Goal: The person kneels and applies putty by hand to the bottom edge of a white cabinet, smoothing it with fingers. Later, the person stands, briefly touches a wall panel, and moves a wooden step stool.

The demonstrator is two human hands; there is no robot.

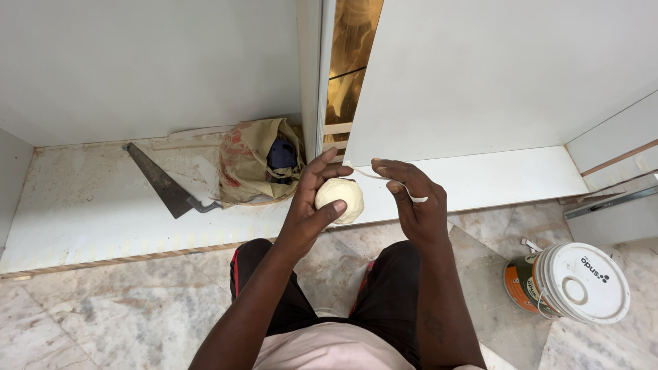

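Gripping a putty ball (339, 199), the left hand (312, 205) faces the right hand (411, 199) pinching a strip (387, 179).

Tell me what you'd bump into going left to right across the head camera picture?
Saw → brown bag → left hand with the putty ball → right hand holding a white strip → bucket.

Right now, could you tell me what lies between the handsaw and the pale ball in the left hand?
In the head view, a crumpled tan bag with something dark blue inside sits between the handsaw and the pale ball held by the left hand.
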